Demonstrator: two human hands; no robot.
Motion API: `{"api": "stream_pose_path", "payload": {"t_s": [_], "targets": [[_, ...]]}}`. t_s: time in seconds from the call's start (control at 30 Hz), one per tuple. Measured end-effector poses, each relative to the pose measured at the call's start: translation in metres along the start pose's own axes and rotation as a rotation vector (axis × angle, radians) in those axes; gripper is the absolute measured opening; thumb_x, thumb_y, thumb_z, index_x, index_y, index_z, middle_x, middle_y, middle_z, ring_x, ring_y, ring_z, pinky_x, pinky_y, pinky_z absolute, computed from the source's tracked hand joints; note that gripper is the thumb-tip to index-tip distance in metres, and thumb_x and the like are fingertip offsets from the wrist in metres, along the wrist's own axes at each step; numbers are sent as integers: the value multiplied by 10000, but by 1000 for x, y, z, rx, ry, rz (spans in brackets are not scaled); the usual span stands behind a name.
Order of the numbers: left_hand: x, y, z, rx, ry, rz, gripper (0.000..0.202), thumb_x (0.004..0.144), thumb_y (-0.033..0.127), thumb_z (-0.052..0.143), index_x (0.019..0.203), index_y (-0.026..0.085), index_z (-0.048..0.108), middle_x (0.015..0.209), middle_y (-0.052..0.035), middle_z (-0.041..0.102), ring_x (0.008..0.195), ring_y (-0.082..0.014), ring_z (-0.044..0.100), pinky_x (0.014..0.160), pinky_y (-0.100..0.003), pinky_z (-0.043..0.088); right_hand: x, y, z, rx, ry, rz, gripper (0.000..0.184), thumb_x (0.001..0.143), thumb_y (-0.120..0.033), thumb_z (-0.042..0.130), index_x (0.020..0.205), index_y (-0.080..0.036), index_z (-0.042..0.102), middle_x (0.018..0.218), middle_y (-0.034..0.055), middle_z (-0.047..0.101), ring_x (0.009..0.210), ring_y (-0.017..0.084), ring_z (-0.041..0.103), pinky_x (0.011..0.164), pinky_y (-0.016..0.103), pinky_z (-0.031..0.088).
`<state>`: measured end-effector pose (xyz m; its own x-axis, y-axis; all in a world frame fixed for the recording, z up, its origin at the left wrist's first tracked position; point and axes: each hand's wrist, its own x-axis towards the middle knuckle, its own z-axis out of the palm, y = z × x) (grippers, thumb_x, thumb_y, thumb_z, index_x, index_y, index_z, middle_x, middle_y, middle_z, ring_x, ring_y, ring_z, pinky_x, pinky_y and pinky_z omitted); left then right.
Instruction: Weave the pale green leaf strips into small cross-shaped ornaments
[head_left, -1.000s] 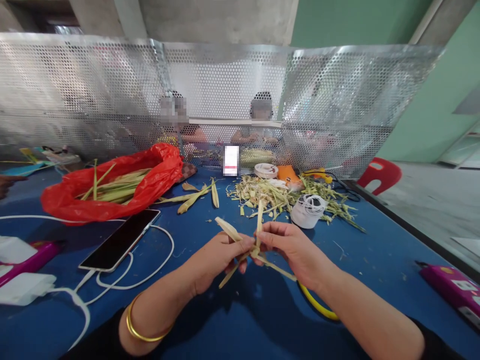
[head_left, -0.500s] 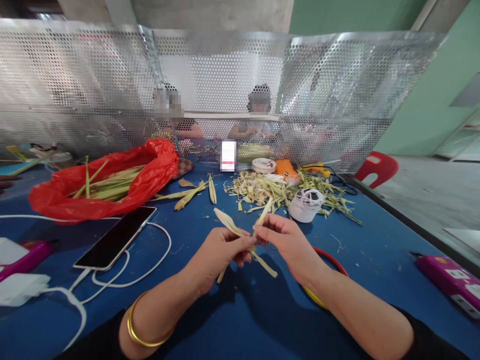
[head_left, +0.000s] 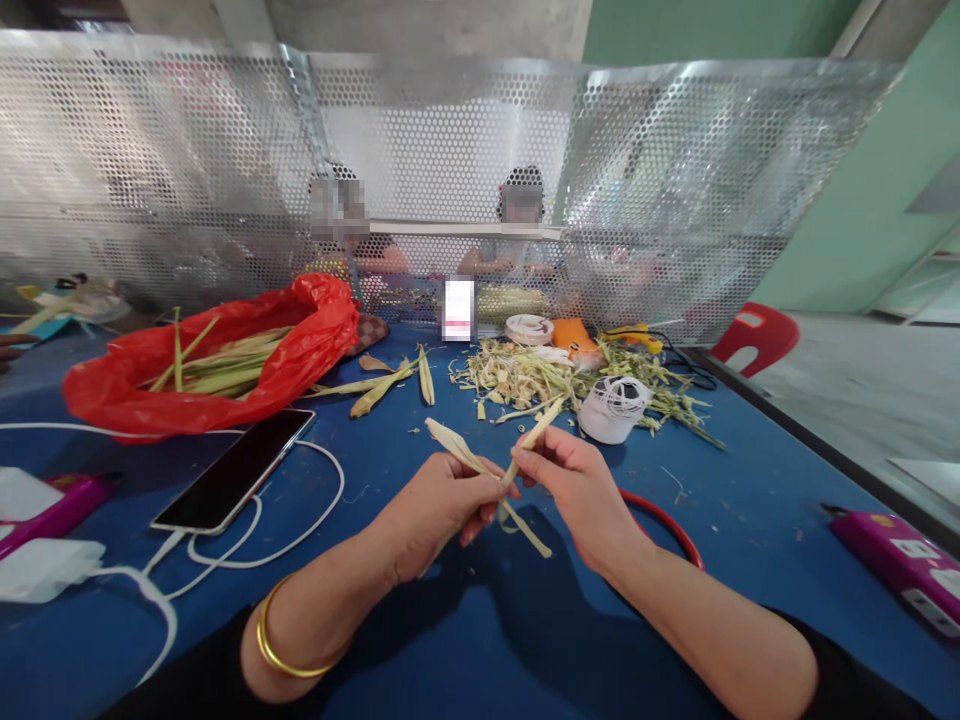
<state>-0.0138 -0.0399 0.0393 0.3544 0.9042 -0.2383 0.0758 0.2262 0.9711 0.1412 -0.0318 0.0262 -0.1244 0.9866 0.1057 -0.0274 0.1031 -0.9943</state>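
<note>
Over the blue table (head_left: 465,620), my left hand (head_left: 439,505) and my right hand (head_left: 574,485) meet, both pinched on crossed pale leaf strips (head_left: 517,470). One strip (head_left: 450,440) points up-left from my left fingers, another (head_left: 541,425) sticks up-right from my right fingers, and a tail (head_left: 529,528) hangs below. A gold bangle (head_left: 281,650) is on my left wrist.
A red bag (head_left: 300,345) of green leaves lies at the left, with a phone (head_left: 232,470) on a white cable. Leaf trimmings (head_left: 525,380), a white thread spool (head_left: 615,408) and a red ring (head_left: 667,520) lie ahead. Pink items sit at both edges. Two people sit behind a perforated metal screen.
My hands turned the strips: the upright strip in my right fingers tilted to the right, and the long lower tails drew in shorter. The view shifted slightly.
</note>
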Motion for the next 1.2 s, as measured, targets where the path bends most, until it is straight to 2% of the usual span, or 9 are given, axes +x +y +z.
{"api": "stream_pose_path", "payload": {"t_s": [0.47,0.63,0.73,0.83,0.9,0.97,1.07,1.13,1.2], "targets": [[0,0,-1,-50,-19,-38,154,707,236,562,695,127,671,449,56,440,352,-41,342,350,-171,224,2,6,0,51,144,-43,174,733,-325,636,661,-178,576,593,-34,505,597,121,436,582,262,365],[1,-2,-3,-83,-45,-60,176,726,243,571,740,119,693,478,48,457,363,-37,344,365,-174,225,8,8,-2,13,87,16,219,741,-354,630,647,-172,552,579,-36,489,590,119,451,602,269,395],[2,-2,-4,-144,-80,-98,212,729,263,617,837,109,715,523,40,479,379,-30,345,381,-176,218,14,8,-10,-39,218,-9,241,738,-370,634,865,-168,600,747,10,572,715,161,544,686,312,451],[1,0,-5,-177,-146,-102,258,730,302,654,884,105,719,546,41,467,399,-27,332,397,-180,197,17,1,-19,-300,463,-274,462,758,-368,637,1180,-206,543,1114,103,575,1006,238,542,807,384,457],[0,1,-6,-170,-197,-109,277,741,341,650,874,109,717,549,44,453,404,-27,301,401,-191,160,16,-7,-22,-509,344,-432,333,810,-356,599,1122,-239,618,1186,102,574,1079,255,518,844,403,447],[-1,2,-6,-138,-238,-129,270,752,364,633,828,117,711,551,45,448,404,-27,262,406,-207,119,11,-12,-21,-568,51,-421,182,838,-347,570,869,-232,707,951,65,666,937,224,583,819,378,458],[0,0,-5,-66,-266,-130,234,763,346,614,758,125,693,550,55,421,418,-30,215,425,-224,91,4,-13,-12,-377,-222,-87,205,802,-375,599,740,-204,693,743,13,635,607,128,561,565,268,467],[0,-2,-4,-25,-263,-113,228,770,339,609,765,128,696,556,57,404,446,-40,229,443,-223,106,0,-10,-5,-212,-224,109,177,741,-368,653,758,-193,672,673,-18,591,498,82,486,452,214,400],[0,-5,-2,15,-260,-96,246,782,355,603,794,132,707,545,60,389,470,-52,242,461,-222,130,-2,-8,0,-84,-187,198,164,693,-339,684,723,-185,633,574,-51,527,441,62,424,405,191,345]]}}
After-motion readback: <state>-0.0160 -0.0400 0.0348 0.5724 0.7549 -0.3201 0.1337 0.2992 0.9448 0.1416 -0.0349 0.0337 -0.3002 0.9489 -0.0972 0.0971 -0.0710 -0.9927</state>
